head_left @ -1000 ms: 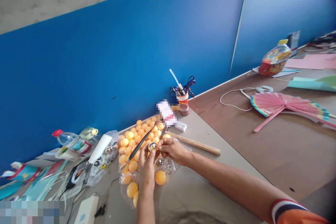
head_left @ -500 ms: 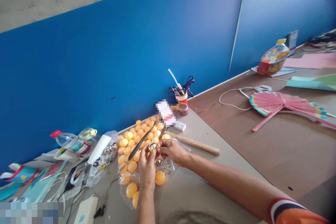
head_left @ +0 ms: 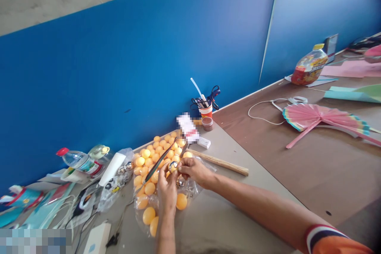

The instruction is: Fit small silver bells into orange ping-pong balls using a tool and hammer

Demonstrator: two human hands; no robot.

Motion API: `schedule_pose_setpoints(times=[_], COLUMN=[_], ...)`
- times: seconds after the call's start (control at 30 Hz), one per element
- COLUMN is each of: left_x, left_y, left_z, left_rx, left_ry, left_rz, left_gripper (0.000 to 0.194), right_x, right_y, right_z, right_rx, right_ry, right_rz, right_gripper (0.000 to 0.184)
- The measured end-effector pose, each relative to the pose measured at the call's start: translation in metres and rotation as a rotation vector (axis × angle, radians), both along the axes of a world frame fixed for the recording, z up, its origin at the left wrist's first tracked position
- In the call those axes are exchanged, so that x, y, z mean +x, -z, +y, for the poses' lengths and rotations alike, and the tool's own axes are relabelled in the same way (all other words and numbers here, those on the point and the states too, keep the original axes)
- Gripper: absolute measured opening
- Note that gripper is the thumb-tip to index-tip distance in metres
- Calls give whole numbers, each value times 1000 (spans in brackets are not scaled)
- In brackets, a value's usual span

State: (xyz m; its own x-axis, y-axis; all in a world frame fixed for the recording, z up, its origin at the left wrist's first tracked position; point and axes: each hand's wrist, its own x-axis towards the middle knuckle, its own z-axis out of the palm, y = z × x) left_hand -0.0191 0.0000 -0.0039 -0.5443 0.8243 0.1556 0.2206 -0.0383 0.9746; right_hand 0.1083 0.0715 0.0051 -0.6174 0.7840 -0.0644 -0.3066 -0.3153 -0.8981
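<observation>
Between the fingertips of both hands is a small shiny metal ball (head_left: 173, 166), silver with yellow reflections; it looks like a jingle bell. My left hand (head_left: 167, 188) pinches it from the left and below. On the right side, my right hand (head_left: 197, 172) grips it with thumb and forefinger. Beneath and beyond the hands lies a clear plastic bag of orange table tennis balls (head_left: 149, 216). More shiny metal balls (head_left: 180, 182) show just below the right hand, partly covered. A dark strap-like strip (head_left: 159, 162) runs across the orange balls.
A wooden stick (head_left: 222, 162) lies right of the bag, with a small white box (head_left: 204, 142) and a cup of tools (head_left: 206, 110) behind. Bottles (head_left: 81, 162), cables and a white box (head_left: 97, 239) crowd the left. A pink paper fan (head_left: 320, 117) lies right. A blue partition (head_left: 133, 67) stands behind.
The shiny ball has turned slightly between the fingers, and its reflections differ. Both hands stay in nearly the same place. A pink shape has appeared at the far right edge.
</observation>
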Motion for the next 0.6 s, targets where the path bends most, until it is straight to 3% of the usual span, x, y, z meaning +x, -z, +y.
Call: schedule_pose_setpoints(times=[0.37,0.6], left_x=[8,6], left_y=[-7,-2], left_z=[-2,1], left_rx=[-12,19], left_ry=[-22,-10], left_rz=[108,19], left_gripper=[56,53], right_x=[-2,-1], right_y=[4,3], right_z=[0,1], right_rx=[-57,-40], right_ry=[31,-26], right_rz=[-22,44], right_gripper=[12,22])
